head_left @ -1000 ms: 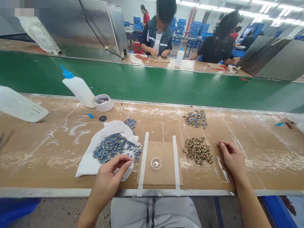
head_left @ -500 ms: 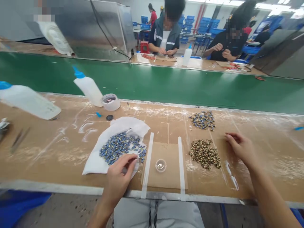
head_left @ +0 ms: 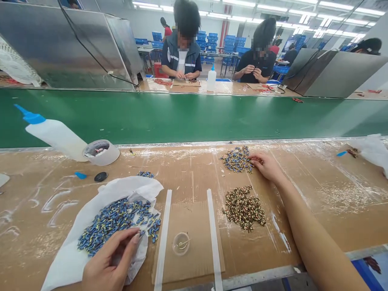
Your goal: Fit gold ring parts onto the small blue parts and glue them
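Note:
My left hand is over the white sheet, thumb and forefinger pinched together. What is between those fingertips is too small to make out. Beneath and beyond it lies a pile of small blue-and-yellow pieces. My right hand reaches to the right edge of a pile of mixed blue and gold pieces, its fingers closed, with anything in them hidden. Nearer to me is a pile of small brown-gold pieces. Between the hands, a small clear cup with a thin stick in it stands on a cardboard piece.
Two white tape strips border the cardboard. At the left are a blue-tipped squeeze bottle, a tape roll and a black cap. A green belt runs across; beyond it, two people work with their hands.
My right hand has moved from beside the brown-gold pile to the far blue-and-gold pile. My left hand is still pinched over the sheet. The whole view has shifted.

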Motion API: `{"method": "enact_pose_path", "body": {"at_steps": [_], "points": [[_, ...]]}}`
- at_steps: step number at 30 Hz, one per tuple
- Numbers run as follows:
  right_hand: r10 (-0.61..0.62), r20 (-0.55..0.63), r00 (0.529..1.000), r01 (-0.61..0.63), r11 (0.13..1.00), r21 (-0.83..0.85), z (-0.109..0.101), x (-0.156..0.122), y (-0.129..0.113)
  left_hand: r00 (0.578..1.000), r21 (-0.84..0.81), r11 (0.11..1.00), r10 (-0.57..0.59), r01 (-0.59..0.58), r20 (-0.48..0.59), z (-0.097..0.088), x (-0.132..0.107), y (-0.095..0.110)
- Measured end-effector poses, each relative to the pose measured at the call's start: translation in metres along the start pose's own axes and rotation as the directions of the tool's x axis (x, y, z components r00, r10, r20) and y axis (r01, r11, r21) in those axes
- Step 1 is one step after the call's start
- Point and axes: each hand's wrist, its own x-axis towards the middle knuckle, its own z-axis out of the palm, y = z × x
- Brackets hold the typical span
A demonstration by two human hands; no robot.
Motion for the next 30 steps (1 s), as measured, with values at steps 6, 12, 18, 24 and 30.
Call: {"method": "enact_pose_path", "body": {"at_steps": [6, 12, 18, 24, 30], "points": [[-0.027, 0.019, 0.999, 0.028, 0.995, -0.091, 0.002, 0.001, 0.001, 1.0, 0.034, 0.999, 0.006, -0.006, -0.001, 0.0, 0.002, -0.004], [-0.006, 0.045, 0.999, 0.012, 0.991, -0.134, 0.001, -0.002, -0.001, 0.999, 0.022, 0.999, 0.035, -0.035, -0.006, 0.002, 0.001, -0.002], [0.032, 0.126, 0.991, -0.018, 0.994, -0.109, -0.007, -0.013, -0.01, 0.997, 0.005, 0.997, 0.073, -0.073, 0.001, 0.002, 0.0, -0.008], [0.05, 0.131, 0.99, -0.048, 0.999, -0.018, -0.009, -0.021, -0.009, 0.997, -0.006, 0.997, 0.083, -0.083, 0.003, 0.001, -0.002, -0.006], [0.014, 0.118, 0.993, -0.013, 1.0, -0.014, -0.006, -0.021, -0.011, 0.996, 0.013, 0.996, 0.088, -0.088, 0.011, 0.001, -0.002, -0.009]]}}
